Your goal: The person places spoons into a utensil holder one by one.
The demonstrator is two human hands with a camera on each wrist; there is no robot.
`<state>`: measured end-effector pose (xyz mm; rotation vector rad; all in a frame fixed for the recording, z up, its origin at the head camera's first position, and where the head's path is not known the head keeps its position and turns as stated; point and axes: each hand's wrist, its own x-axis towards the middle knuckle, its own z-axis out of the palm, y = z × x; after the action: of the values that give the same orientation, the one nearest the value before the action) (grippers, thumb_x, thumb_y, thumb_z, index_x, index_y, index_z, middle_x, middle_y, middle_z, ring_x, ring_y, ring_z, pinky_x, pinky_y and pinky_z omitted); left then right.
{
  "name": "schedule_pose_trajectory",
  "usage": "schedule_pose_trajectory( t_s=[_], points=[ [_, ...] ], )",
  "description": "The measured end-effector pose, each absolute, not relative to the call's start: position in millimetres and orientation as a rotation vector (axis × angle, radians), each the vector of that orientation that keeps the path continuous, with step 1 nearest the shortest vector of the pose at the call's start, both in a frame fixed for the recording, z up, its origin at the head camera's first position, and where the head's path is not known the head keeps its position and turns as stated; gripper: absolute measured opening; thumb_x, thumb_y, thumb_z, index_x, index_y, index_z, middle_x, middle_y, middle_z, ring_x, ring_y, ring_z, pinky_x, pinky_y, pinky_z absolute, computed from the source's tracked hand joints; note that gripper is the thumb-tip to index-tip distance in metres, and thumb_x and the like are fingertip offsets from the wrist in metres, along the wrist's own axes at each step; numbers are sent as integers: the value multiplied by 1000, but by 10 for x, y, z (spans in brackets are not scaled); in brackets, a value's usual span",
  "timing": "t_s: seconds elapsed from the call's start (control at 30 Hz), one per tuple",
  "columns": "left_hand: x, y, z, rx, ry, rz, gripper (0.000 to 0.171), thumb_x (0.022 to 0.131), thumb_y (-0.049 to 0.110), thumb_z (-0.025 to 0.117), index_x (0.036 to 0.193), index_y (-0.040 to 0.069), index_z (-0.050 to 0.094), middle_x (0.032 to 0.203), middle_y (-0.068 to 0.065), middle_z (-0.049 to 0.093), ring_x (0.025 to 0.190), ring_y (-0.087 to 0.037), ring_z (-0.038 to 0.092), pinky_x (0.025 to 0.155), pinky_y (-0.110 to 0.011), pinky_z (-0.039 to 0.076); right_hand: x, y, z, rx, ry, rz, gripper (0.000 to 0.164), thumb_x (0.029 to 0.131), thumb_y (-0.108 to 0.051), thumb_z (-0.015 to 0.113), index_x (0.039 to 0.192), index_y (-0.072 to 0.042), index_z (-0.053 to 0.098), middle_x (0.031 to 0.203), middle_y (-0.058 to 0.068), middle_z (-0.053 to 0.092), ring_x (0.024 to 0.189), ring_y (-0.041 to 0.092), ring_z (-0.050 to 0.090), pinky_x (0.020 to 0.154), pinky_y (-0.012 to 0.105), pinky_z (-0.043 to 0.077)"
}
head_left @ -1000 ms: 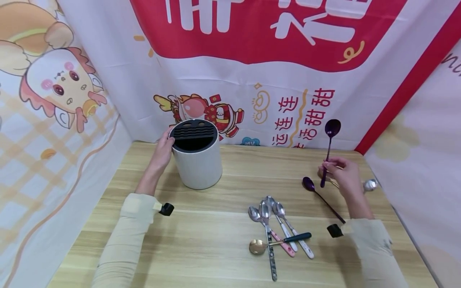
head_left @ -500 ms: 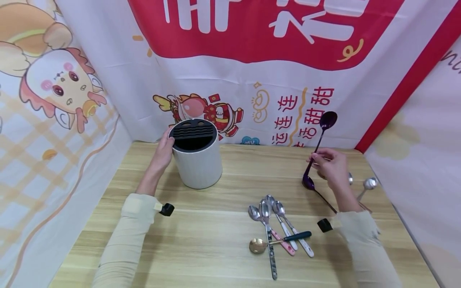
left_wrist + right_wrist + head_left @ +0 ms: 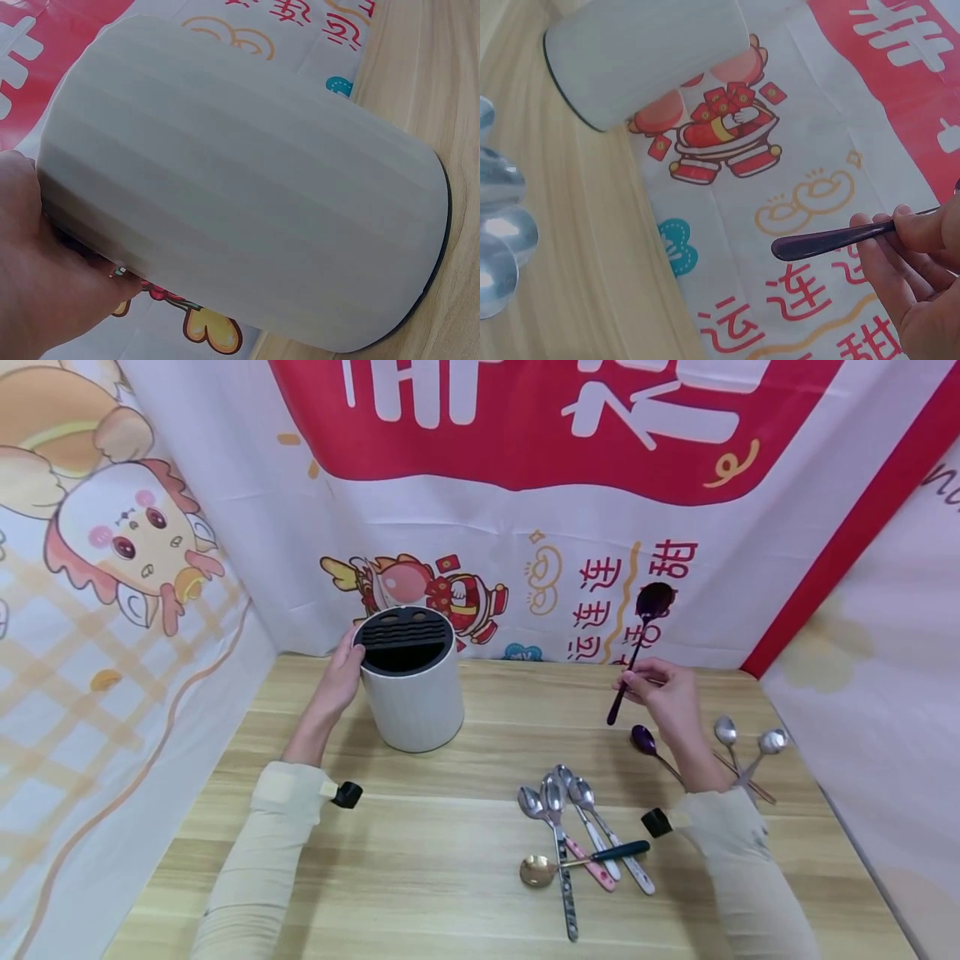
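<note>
My left hand [image 3: 341, 678] grips the rim of a white ribbed utensil holder [image 3: 416, 714] at the back left. The thumb lies at the edge of its black slotted lid [image 3: 405, 627], which has a wide opening at the front. Up close in the left wrist view, the holder [image 3: 247, 172] stands with its base on the table. Over the back right, my right hand [image 3: 670, 697] pinches a dark purple long-handled spoon [image 3: 655, 600] by the handle, bowl upward. The handle's lower end [image 3: 817, 244] sticks out below the fingers. A second purple spoon [image 3: 642, 739] lies beneath the right hand.
Several silver spoons with patterned handles [image 3: 552, 797] lie crossed at front centre, under a gold spoon with a dark handle [image 3: 537, 872]. More silver spoons [image 3: 772, 742] lie at the right edge. A printed cloth [image 3: 517, 552] hangs behind the wooden table [image 3: 405, 860].
The right hand has carried the purple spoon leftward, uncovering silver spoons behind the wrist. My left hand and the holder have stayed put.
</note>
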<state>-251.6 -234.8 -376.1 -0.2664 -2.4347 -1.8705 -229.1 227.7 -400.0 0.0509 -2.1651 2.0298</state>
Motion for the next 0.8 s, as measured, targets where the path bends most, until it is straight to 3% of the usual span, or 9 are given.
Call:
schedule_pose_trajectory(
  t_s=[0.1, 0.3, 0.53, 0.8],
  points=[
    [-2512, -2358, -3736, -241, -2463, -1847, 52, 104, 6, 23, 155, -7, 20, 162, -27, 21, 153, -39, 13, 126, -50, 8, -2307, 2228, -3965, 60, -2174, 2024, 14, 91, 3, 66, 100, 14, 62, 77, -7, 73, 75, 8, 74, 75, 22, 59],
    [-2637, -2460, -3880, -198, -2508, -1786, 52, 106, 10, 27, 157, 0, 22, 164, -21, 21, 154, -32, 13, 127, -47, 9, -2342, 2135, -3908, 64, -2193, 2035, 28, 91, 0, 67, 107, 21, 59, 77, -6, 74, 76, 8, 74, 76, 22, 59],
    [-2688, -2479, -3971, -139, -2517, -1725, 51, 107, 18, 31, 156, 8, 31, 162, -15, 30, 152, -29, 21, 126, -45, 15, -2405, 1984, -3857, 100, -2276, 1923, 25, 93, -6, 68, 107, 14, 62, 80, -9, 73, 83, 13, 75, 78, 23, 59],
    [-2679, -2478, -3977, -112, -2531, -1712, 50, 107, 21, 32, 156, 12, 34, 159, -14, 36, 150, -28, 26, 125, -45, 19, -2475, 1846, -3797, 143, -2300, 1874, 25, 92, -4, 69, 108, 14, 64, 82, -8, 72, 80, 9, 73, 77, 22, 59]
  ],
)
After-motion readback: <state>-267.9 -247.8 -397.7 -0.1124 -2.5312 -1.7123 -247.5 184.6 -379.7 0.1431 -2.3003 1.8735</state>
